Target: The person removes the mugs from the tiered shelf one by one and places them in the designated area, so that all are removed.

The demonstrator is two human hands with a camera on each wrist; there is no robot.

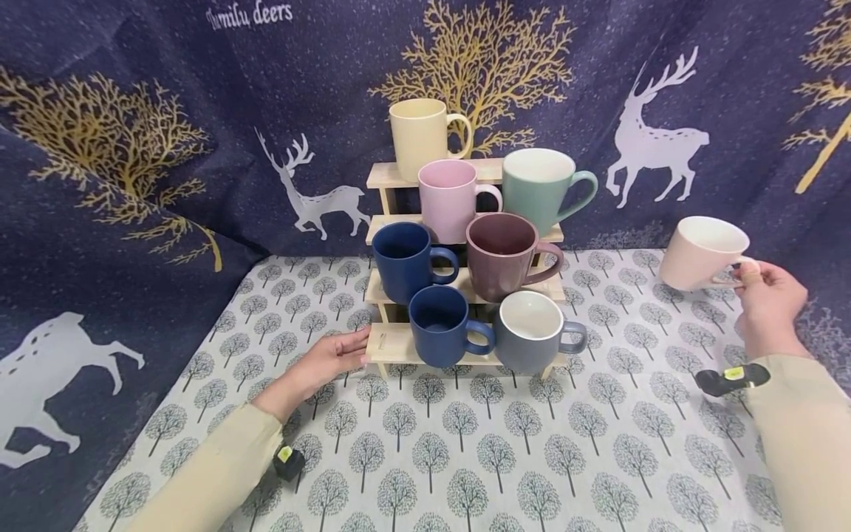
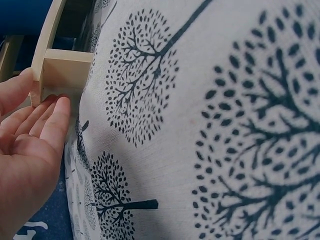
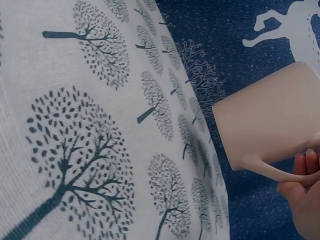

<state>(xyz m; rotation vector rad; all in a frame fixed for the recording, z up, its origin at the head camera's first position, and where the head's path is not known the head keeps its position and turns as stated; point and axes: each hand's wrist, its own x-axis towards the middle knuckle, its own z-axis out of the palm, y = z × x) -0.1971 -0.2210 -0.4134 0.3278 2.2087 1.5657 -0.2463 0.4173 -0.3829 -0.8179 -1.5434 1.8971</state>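
Note:
A pale pink mug [image 1: 699, 255] is held by its handle, tilted, in my right hand [image 1: 771, 299] off to the right of the rack. The right wrist view shows fingers and thumb pinching the handle [image 3: 275, 172], with the mug's body [image 3: 270, 110] in front of the dark cloth. My left hand [image 1: 332, 353] is at the left end of the stepped wooden rack [image 1: 392, 341]. In the left wrist view its thumb [image 2: 17, 90] and fingers [image 2: 57, 117] pinch the end of the lowest board [image 2: 37, 85] from either side.
On the rack stand a yellow mug [image 1: 419, 140], pink mug [image 1: 448, 203], green mug [image 1: 532, 188], maroon mug [image 1: 499, 258], grey mug [image 1: 528, 340] and two navy mugs, one upper [image 1: 402, 266] and one lower [image 1: 435, 332]. A tree-print cloth [image 1: 425, 458] covers the table; a dark deer-print cloth [image 1: 319, 89] hangs behind.

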